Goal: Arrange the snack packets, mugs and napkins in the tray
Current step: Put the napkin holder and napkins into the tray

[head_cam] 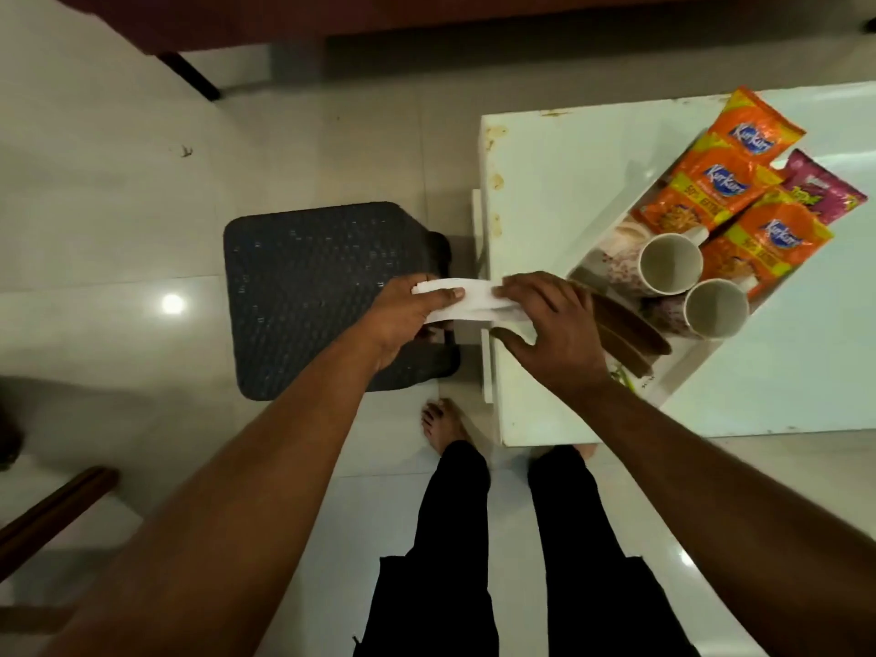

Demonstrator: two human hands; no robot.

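The left hand and right hand each pinch one end of a white napkin, holding it stretched between them over the near edge of the white table, beside a dark stool. On the table, the tray holds two white mugs side by side, three orange Kurkure packets and a pink packet.

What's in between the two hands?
A folded white napkin, seen in the head view. The left hand and the right hand each hold one end.
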